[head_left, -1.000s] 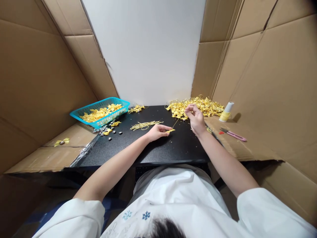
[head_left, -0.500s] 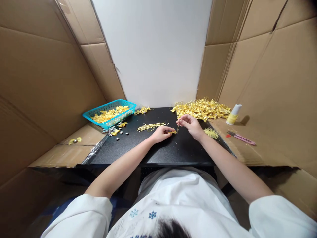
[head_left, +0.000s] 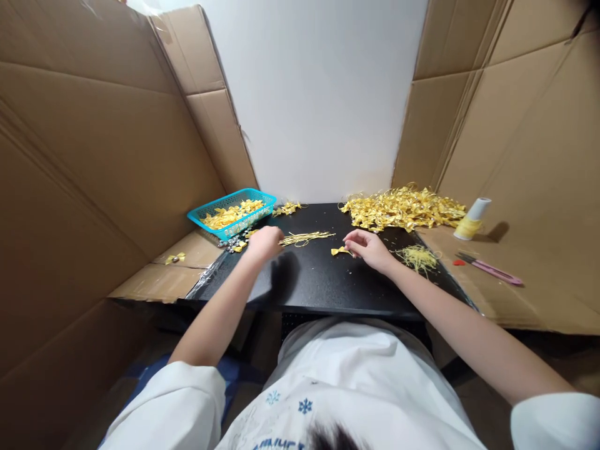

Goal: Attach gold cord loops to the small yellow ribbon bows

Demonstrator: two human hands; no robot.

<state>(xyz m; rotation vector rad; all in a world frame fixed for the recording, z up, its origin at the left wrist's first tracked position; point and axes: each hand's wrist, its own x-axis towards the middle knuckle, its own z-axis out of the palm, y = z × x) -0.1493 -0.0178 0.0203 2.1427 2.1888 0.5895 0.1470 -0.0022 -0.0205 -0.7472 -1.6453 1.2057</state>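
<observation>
Yellow ribbon bow: long axis crosswise, just left of right hand, whose fingers pinch its right end. Left hand: beside gold cords; fingers hidden, grip cannot be told.

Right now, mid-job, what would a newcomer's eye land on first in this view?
Probably the big heap of yellow bows at the back right of the black table, bright against the dark top. Next comes the turquoise basket at the back left, with more yellow pieces in it. Nearer the middle, a single yellow bow stands out at the fingertips of the right hand.
</observation>
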